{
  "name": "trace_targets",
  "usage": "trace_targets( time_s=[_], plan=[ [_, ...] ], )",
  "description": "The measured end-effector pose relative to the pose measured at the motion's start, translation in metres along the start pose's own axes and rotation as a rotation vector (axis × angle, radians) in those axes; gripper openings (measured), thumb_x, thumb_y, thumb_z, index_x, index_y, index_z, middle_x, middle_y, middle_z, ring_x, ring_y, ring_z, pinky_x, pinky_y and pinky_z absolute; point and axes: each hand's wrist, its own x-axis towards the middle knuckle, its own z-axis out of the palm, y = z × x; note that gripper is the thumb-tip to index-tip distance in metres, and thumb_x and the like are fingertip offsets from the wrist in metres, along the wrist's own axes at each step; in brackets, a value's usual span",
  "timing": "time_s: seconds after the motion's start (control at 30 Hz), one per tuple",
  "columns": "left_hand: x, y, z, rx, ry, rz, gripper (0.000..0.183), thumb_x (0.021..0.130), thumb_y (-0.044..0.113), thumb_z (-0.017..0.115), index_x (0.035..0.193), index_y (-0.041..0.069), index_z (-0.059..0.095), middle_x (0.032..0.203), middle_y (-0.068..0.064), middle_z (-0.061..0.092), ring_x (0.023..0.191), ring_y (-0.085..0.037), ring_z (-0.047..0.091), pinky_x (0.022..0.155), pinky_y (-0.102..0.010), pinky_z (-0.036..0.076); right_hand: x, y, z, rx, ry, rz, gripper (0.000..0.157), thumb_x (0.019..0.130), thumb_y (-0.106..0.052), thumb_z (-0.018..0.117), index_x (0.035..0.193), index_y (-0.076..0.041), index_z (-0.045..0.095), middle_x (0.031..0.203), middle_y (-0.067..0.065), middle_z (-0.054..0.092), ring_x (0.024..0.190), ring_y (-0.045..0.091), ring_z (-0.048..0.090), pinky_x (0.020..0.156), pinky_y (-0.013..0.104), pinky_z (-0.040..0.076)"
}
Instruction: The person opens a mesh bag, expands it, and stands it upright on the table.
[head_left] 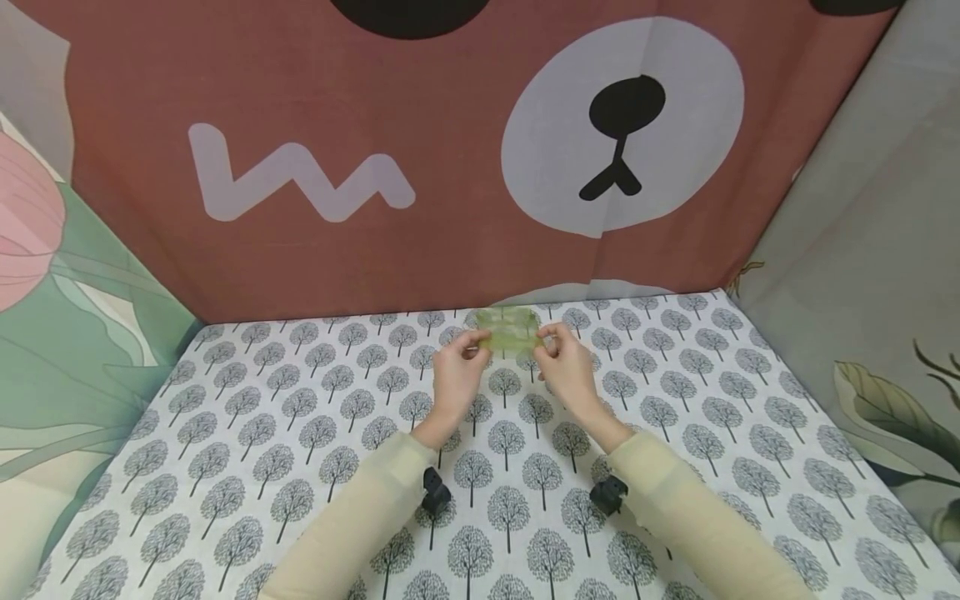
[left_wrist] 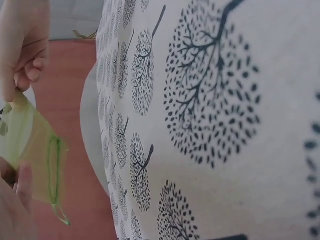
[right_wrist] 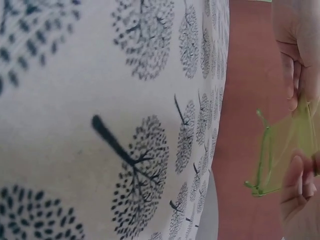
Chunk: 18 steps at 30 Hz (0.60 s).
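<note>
A sheer yellow-green drawstring pouch (head_left: 510, 330) is stretched between both hands near the back of the table. My left hand (head_left: 457, 371) pinches its left side between thumb and fingers; my right hand (head_left: 567, 367) pinches the right side the same way. In the left wrist view, darker green cord (left_wrist: 54, 170) runs along one edge of the pouch, with a small loop hanging from it. The right wrist view shows the thin fabric (right_wrist: 282, 145) spread between the two hands, the cord (right_wrist: 261, 160) along its lower edge. It looks flat and see-through.
The table is covered by a white cloth (head_left: 300, 500) printed with dark trees. A reddish-brown curtain (head_left: 450, 250) with a bear's face hangs right behind it. Patterned hangings stand to the left and the right (head_left: 847, 250). Each wrist carries a small black camera (head_left: 609, 495).
</note>
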Motion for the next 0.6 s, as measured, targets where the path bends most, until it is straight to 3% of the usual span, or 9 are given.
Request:
trace_targets(
  time_s=[0.17, 0.27, 0.43, 0.6],
  plan=[
    [0.0004, -0.0003, 0.0007, 0.023, -0.02, -0.005, 0.023, 0.085, 0.0, 0.062, 0.107, 0.001, 0.07, 0.098, -0.017, 0.073, 0.078, -0.026, 0.071, 0.051, -0.01, 0.049, -0.0005, 0.0023, -0.0003, 0.007, -0.001, 0.036, 0.028, 0.089, -0.006, 0.053, 0.116, -0.001, 0.057, 0.097, 0.018, 0.067, 0.07, 0.036, 0.066, 0.04, 0.014, 0.043],
    [0.0007, 0.0, 0.0011, 0.006, -0.046, -0.027, 0.025, 0.085, 0.001, 0.063, 0.109, 0.002, 0.07, 0.102, -0.016, 0.073, 0.082, -0.026, 0.071, 0.058, -0.013, 0.054, 0.0003, 0.003, -0.0012, 0.012, 0.009, 0.025, 0.027, 0.089, -0.005, 0.053, 0.115, 0.0, 0.06, 0.103, 0.02, 0.067, 0.072, 0.033, 0.066, 0.043, 0.013, 0.046],
    [0.0007, 0.0008, 0.0015, -0.036, -0.084, -0.073, 0.03, 0.085, 0.004, 0.062, 0.113, 0.003, 0.068, 0.111, -0.015, 0.071, 0.09, -0.025, 0.071, 0.07, -0.02, 0.06, 0.0019, 0.0038, -0.0015, 0.001, 0.036, 0.012, 0.024, 0.09, -0.002, 0.054, 0.111, 0.002, 0.063, 0.098, 0.021, 0.069, 0.076, 0.036, 0.067, 0.047, 0.012, 0.048],
    [0.0007, 0.0018, 0.0017, -0.038, -0.085, -0.096, 0.034, 0.084, 0.002, 0.062, 0.117, 0.005, 0.066, 0.111, -0.014, 0.071, 0.082, -0.021, 0.07, 0.051, -0.012, 0.049, 0.0017, 0.0016, -0.0013, -0.028, 0.069, -0.017, 0.02, 0.087, 0.0, 0.056, 0.105, 0.001, 0.064, 0.079, 0.018, 0.068, 0.056, 0.019, 0.062, 0.04, 0.014, 0.042]
  ],
)
